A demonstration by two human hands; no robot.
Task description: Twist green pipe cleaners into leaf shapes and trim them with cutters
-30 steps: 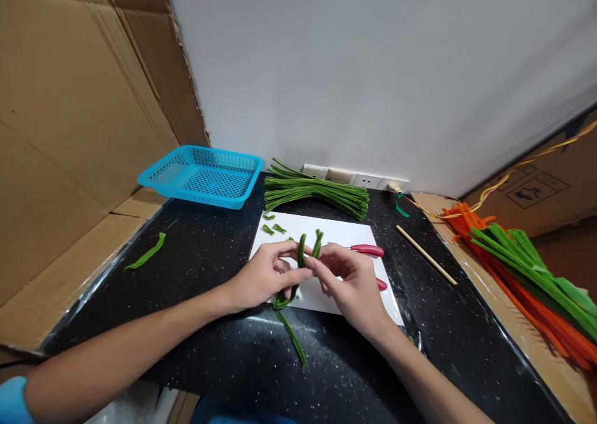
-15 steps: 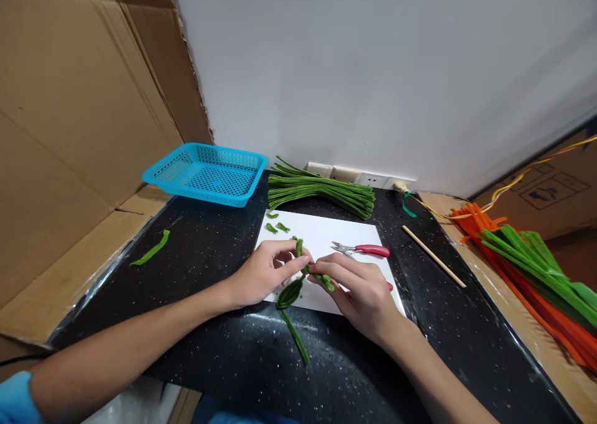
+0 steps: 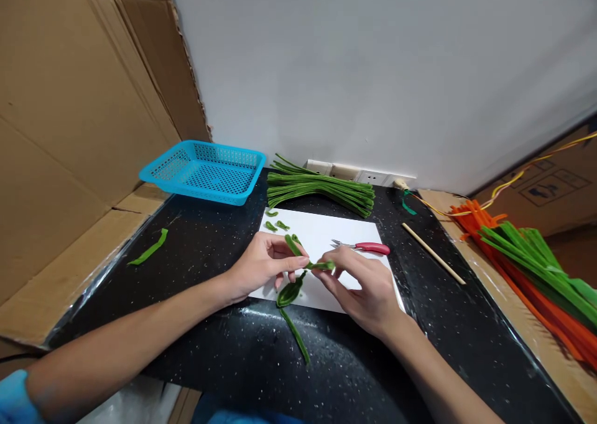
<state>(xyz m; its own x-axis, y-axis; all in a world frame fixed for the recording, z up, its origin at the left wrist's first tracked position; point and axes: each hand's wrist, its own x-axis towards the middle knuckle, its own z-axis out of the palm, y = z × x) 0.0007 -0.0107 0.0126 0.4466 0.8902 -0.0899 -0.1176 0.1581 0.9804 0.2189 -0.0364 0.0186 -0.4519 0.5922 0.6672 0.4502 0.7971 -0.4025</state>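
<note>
Holds in the left hand (image 3: 261, 261), pinched between thumb and fingers, a fuzzy green piece (image 3: 321, 265) of plush-like stem, bent into short rounded arms: one rising obliquely above the left thumb, another stretching sideways to the right hand (image 3: 366, 282). Touches this second arm with the right fingertips, bent closely around it; cannot tell the firmness of this contact.

Directly under the grip, at the near edge of a smooth white board (image 3: 321, 228), a leaf shape (image 3: 289, 292) of similar green plush, with one thin strand (image 3: 295, 336) trailing onto the glossy, speckled black table top (image 3: 209, 250). Cannot tell if joined with the held piece or separate.

Beyond the left fingers, small curled loops (image 3: 271, 226), also velvety. Just past the right hand, partly hidden by it, cutters (image 3: 372, 248) of bright metal and smooth red handle. Farther beyond the grip, a thick bundle (image 3: 321, 193) of straight fuzzy stems; to its left, a perforated blue plastic basket (image 3: 200, 192). Well right of the grip, a straight pale wooden stick (image 3: 433, 253).

Brings both bare forearms from the near side, converging at the grip. Turns the back of the right hand upward; curls the lower left fingers loosely beneath the pinch.
</note>
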